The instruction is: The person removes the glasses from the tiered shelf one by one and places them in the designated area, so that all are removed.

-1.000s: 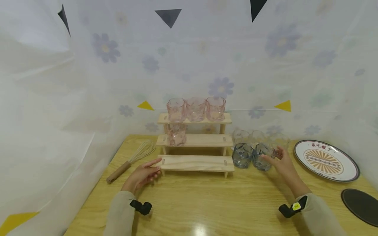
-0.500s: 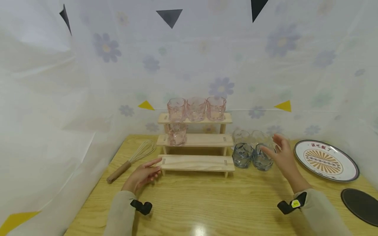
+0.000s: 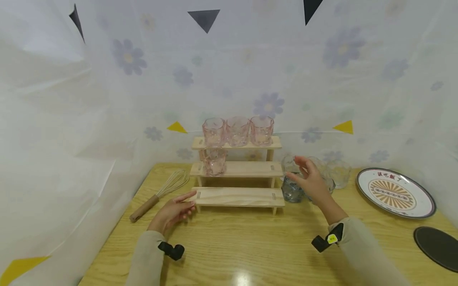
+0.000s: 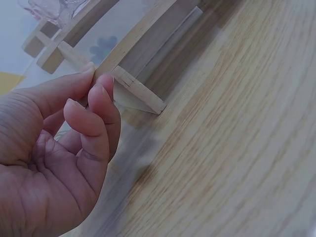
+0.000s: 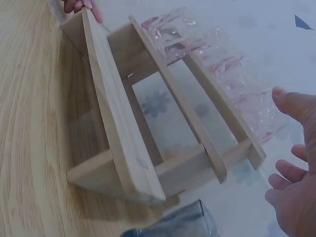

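Note:
A three-tier wooden stand is on the table. Three pink glasses line its top tier, and another pink glass sits at the left of the middle tier. My left hand pinches the left end of the bottom board between thumb and fingers. Over the blue glasses to the stand's right, my right hand hovers with fingers apart and nothing in them. It partly hides the second blue glass. In the right wrist view, a blue glass shows below the stand.
Behind the blue glasses stand several clear glasses. A whisk lies left of the stand. On the right are a patterned oval plate and a dark round mat. A patterned sheet hangs behind the table.
My right hand has let go of the right-hand blue glass, lifted off and moved left over the blue glasses. My left hand stays on the stand.

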